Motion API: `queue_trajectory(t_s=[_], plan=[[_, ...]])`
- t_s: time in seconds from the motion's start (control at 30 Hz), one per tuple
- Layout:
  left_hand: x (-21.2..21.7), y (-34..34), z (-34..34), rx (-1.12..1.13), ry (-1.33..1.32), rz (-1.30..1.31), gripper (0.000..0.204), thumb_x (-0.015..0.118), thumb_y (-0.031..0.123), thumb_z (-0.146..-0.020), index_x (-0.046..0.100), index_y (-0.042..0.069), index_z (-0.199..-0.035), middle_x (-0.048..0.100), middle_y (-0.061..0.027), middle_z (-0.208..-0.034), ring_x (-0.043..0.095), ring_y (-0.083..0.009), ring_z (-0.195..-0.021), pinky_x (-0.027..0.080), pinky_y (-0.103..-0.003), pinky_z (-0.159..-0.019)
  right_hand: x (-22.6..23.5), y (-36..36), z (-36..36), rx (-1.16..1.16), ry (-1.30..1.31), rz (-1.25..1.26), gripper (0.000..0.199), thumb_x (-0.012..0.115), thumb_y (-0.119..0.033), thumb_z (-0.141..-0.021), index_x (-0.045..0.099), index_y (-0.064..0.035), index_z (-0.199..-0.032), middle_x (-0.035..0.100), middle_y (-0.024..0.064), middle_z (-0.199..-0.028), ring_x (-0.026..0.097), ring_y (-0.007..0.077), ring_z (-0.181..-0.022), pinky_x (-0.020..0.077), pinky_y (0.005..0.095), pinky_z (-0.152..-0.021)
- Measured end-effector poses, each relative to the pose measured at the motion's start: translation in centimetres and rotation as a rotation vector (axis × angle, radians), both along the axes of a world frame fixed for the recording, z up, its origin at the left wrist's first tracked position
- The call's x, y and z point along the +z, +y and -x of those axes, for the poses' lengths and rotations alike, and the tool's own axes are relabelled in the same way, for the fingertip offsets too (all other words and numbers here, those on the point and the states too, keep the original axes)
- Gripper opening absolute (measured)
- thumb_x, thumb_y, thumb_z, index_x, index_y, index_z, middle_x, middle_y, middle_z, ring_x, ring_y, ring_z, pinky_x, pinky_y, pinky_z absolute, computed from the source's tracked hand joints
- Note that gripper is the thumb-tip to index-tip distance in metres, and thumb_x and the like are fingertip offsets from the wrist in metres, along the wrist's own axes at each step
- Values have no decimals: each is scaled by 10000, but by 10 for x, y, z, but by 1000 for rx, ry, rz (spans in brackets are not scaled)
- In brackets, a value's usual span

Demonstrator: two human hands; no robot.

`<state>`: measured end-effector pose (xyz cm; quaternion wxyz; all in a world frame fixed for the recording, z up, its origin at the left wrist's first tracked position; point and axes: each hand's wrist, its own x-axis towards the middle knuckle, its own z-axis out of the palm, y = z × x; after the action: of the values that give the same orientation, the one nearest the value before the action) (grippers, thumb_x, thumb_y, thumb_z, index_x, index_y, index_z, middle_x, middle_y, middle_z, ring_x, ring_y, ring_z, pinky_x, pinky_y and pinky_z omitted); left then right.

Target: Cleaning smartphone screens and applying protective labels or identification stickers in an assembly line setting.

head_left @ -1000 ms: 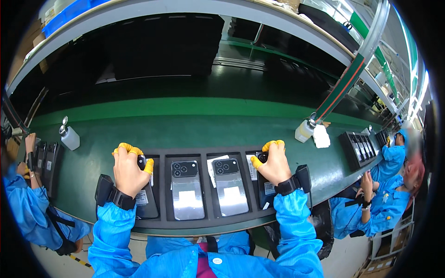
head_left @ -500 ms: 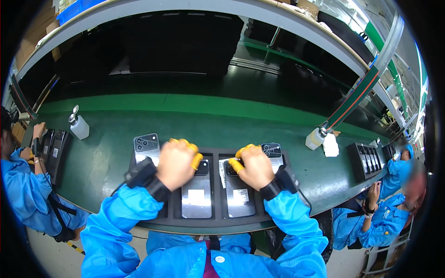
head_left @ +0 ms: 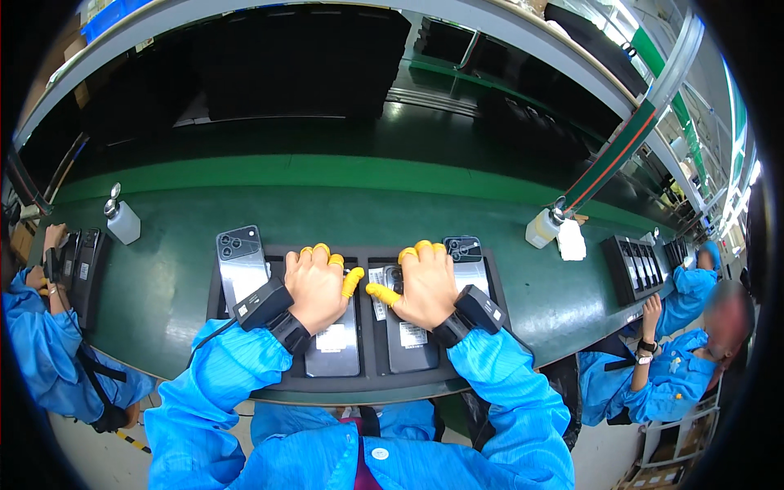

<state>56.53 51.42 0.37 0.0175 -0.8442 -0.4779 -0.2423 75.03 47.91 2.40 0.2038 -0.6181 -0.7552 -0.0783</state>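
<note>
My left hand (head_left: 317, 292), with yellow finger cots, lies palm down over the upper part of one smartphone (head_left: 335, 355), its fingers forward and thumb stuck out sideways. My right hand (head_left: 426, 292), also in yellow cots, is spread likewise over the top of a second smartphone (head_left: 412, 353). Both phones lie in slots of a black tray (head_left: 369, 351) and bear white labels. Fingertip contact cannot be made out. A silver phone (head_left: 239, 253) leans over the tray's left side, and another phone (head_left: 465, 261) lies at its right, camera ends away from me.
White pump bottles stand at the left (head_left: 124, 222) and right (head_left: 543, 229), the right one beside a white cloth (head_left: 572, 241). A post (head_left: 612, 159) rises at the right. Co-workers in blue sit on both sides, with a phone tray (head_left: 629, 273) near the right one.
My fingers have spread from a more curled pose, and both thumbs now point inward toward each other. The whole view has shifted slightly; the phones keep their places.
</note>
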Motion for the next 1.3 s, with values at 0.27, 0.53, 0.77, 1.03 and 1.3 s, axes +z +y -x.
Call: queue_trajectory(t_s=[0.27, 0.53, 0.77, 1.03, 1.3], plan=[[36, -9, 0, 85, -181, 28, 347, 748, 286, -706, 646, -22, -829, 510, -185, -1014, 491, -367, -960, 474, -450, -754, 7, 12, 0, -25, 190, -44, 449, 763, -208, -670, 486, 37, -924, 444, 243, -963, 457, 404, -946, 434, 462, -826], [21, 56, -13, 143, -208, 62, 412, 740, 342, -695, 668, -40, -829, 538, -169, -1031, 540, -339, -965, 492, -428, -791, -11, 66, -5, -145, 148, -23, 480, 761, -303, -677, 561, 44, -943, 492, 243, -1017, 484, 397, -999, 457, 458, -831], [17, 77, -10, 78, -128, 284, 488, 732, 389, -713, 679, -46, -930, 525, -195, -1143, 516, -355, -1084, 466, -407, -901, -13, 71, -4, -140, 225, -16, 473, 751, -314, -696, 559, 39, -947, 477, 241, -1041, 447, 399, -1013, 414, 462, -877], [32, 62, 14, 551, 142, 35, 668, 659, 485, -784, 521, 38, -1261, 301, -197, -1442, 371, -455, -1233, 350, -589, -959, 8, 48, -54, -480, -43, 0, 626, 697, -478, -751, 556, -39, -1175, 472, 185, -1259, 438, 371, -1168, 372, 498, -929], [8, 84, 50, 719, 178, 384, 664, 657, 428, -800, 489, 25, -1300, 311, -252, -1439, 377, -454, -1243, 331, -504, -1027, 12, 36, -88, -367, 205, 262, 615, 710, -406, -775, 536, 4, -1200, 501, 252, -1198, 495, 401, -1129, 409, 453, -972]])
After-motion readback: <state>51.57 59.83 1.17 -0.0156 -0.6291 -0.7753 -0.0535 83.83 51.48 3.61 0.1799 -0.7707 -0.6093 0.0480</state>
